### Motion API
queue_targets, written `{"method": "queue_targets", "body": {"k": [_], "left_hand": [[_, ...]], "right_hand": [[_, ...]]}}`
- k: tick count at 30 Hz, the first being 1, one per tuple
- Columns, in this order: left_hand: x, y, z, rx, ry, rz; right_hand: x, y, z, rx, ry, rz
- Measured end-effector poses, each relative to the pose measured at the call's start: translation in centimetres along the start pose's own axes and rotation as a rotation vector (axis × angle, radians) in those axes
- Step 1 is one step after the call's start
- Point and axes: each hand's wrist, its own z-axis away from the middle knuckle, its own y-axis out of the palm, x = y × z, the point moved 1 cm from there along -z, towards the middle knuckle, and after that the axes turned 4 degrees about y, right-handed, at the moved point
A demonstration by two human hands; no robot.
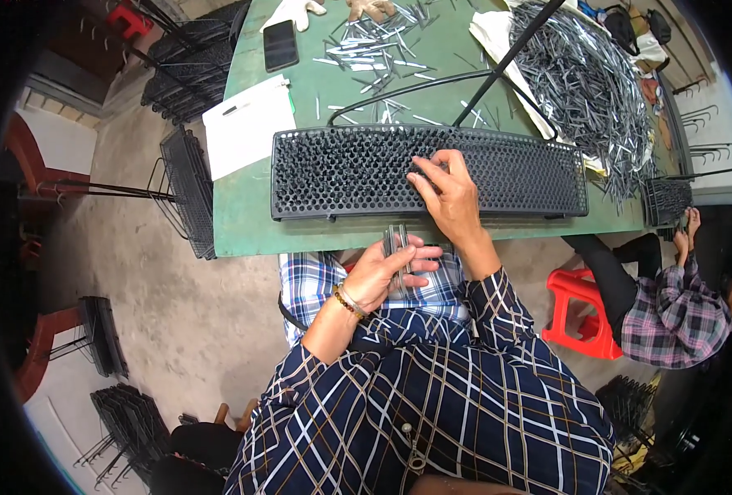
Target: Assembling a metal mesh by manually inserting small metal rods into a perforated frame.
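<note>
Across the near part of the green table sits a long black perforated rack point(521, 177). Its left part is densely filled with dark upright pieces, while bare holes show on the right. My left hand point(374, 276) is just in front of the table edge, closed around several slim metal rods point(396, 247) with its fingertips extended past them. Over the middle of the rack, at the border of the filled part, is my right hand point(451, 198). Its thumb and fingers are bent together at the holes; what they pinch is too small to tell.
Loose rods point(374, 49) lie scattered behind the rack, and a large heap of rods point(580, 82) rests on white sacking at right. A phone point(281, 45) and white paper point(250, 124) are at left. Another person point(671, 305) works at far right by a red stool point(576, 313).
</note>
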Motion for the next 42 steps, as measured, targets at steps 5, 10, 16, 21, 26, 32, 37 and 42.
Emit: {"method": "queue_targets", "body": {"k": [5,10,16,21,26,32,37,42], "left_hand": [[-0.7,0.8,-0.1,-0.007,0.033,-0.043],[-0.7,0.6,0.0,-0.008,0.060,-0.131],[-0.7,1.2,0.0,0.050,0.046,-0.167],[-0.7,1.4,0.2,0.005,0.032,-0.163],[-0.6,1.1,0.1,-0.048,0.046,-0.105],[-0.5,0.6,0.0,-0.049,0.015,-0.062],[-0.3,0.1,0.1,-0.056,0.026,0.000],[-0.2,0.1,0.0,-0.040,0.040,0.001]], "right_hand": [[0.7,-1.9,0.5,0.045,0.033,-0.120],[1.6,-2.3,2.8,0.549,0.459,-0.543],[0.8,-2.8,3.5,0.589,0.591,-0.827],[0.8,-3.3,3.1,0.550,0.652,-0.777],[0.3,-3.4,2.2,0.333,0.581,-0.656],[0.8,-2.6,-0.5,0.122,0.378,-0.525],[0.0,-1.4,-0.8,0.099,0.339,-0.507],[0.1,-0.9,-1.0,0.057,0.220,-0.390]]}}
